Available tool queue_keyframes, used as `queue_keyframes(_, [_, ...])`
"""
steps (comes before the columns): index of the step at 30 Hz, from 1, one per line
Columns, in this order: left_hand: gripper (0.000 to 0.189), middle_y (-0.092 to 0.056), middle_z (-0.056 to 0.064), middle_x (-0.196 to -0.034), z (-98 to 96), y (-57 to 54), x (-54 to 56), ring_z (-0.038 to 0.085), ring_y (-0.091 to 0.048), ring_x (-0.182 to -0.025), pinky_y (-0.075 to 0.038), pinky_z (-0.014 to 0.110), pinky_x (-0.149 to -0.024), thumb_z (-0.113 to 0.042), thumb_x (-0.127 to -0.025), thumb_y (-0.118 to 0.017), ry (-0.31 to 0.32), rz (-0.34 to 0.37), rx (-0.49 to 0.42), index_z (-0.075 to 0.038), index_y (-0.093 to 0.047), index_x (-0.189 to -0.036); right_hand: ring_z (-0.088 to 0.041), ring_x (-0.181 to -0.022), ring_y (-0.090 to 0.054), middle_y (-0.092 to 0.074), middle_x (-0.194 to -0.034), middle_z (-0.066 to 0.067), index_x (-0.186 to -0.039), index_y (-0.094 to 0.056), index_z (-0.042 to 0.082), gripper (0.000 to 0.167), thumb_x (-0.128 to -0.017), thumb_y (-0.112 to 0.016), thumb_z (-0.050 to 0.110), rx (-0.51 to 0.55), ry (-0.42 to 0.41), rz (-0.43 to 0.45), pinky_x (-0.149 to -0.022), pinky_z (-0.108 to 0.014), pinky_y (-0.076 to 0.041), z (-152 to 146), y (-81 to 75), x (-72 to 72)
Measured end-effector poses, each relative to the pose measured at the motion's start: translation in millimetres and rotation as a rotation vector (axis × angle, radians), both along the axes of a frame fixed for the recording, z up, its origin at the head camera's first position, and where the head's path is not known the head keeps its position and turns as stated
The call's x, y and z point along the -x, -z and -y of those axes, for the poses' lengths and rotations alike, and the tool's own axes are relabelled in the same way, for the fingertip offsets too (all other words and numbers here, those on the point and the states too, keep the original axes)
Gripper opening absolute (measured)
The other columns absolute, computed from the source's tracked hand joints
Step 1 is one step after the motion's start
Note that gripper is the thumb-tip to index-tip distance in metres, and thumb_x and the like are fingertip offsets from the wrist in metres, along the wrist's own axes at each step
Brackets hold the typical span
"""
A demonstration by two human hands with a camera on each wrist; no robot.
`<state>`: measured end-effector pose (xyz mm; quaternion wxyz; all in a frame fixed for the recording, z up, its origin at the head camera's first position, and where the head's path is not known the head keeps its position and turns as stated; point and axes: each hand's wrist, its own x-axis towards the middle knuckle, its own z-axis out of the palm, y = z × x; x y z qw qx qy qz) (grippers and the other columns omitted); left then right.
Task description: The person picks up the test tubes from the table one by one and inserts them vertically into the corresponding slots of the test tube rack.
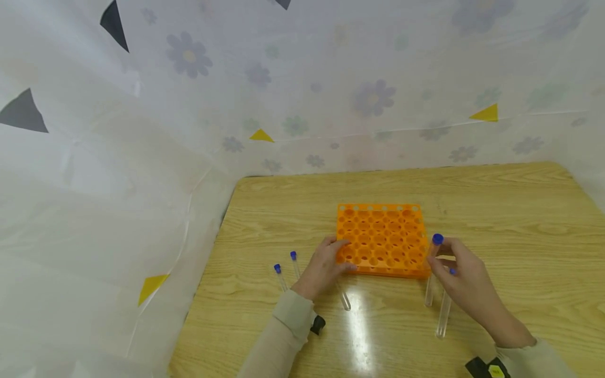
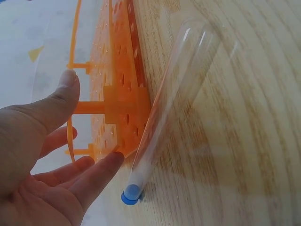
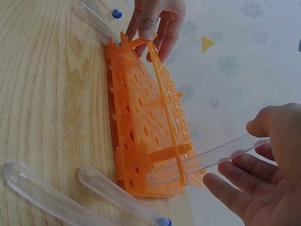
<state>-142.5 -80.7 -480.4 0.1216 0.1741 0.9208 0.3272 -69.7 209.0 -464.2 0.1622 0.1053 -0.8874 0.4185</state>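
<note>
An orange test tube rack stands on the table. My left hand grips its left end, thumb along the front edge and fingers at the side. With my right hand I pinch a clear test tube by its upper part, under the blue cap. In the right wrist view this tube slants down, and its rounded end overlaps the rack's near end. Two other tubes lie below my right hand, one blue-capped tube and a larger-looking tube. Another capped tube lies beside my left hand.
Two blue-capped tubes lie left of my left forearm, partly hidden by it. The wooden table ends at a white flower-patterned curtain at the back and left.
</note>
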Motion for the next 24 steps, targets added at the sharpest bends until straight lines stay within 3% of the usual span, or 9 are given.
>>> queue_keyframes(5, [0.064,-0.043,0.015,-0.150,-0.2,-0.9,-0.7,0.030,-0.049,-0.135,-0.049,0.039,-0.106,-0.034,-0.088,-0.072,-0.002,0.006,0.001,-0.015,-0.051,-0.145,0.019,-0.100,-0.049,-0.064,-0.104,-0.018,-0.112,-0.056,-0.003,0.024,-0.091,-0.068,-0.001,0.013,-0.009,-0.011,-0.075,-0.003,-0.048,0,1.0,0.3])
queue_keyframes(17, [0.064,-0.045,0.015,-0.147,0.0,-1.0,-1.6,0.029,-0.051,-0.133,-0.050,0.038,-0.105,-0.036,-0.088,-0.071,0.011,-0.027,0.010,-0.014,-0.050,-0.145,0.014,-0.105,-0.049,-0.060,-0.112,-0.011,-0.123,-0.053,0.000,0.025,-0.101,-0.056,0.010,0.032,-0.025,0.104,-0.082,-0.001,-0.043,-9,-2.5,-6.1])
queue_keyframes(24, [0.064,-0.045,0.017,-0.148,-0.8,-0.2,-1.3,0.031,-0.049,-0.135,-0.049,0.040,-0.106,-0.035,-0.087,-0.073,-0.003,-0.021,0.016,-0.015,-0.052,-0.144,0.012,-0.107,-0.051,-0.061,-0.119,-0.011,-0.128,-0.054,-0.001,0.027,-0.104,-0.048,0.008,0.057,-0.055,0.106,-0.083,-0.001,-0.041,-17,-1.8,-11.8])
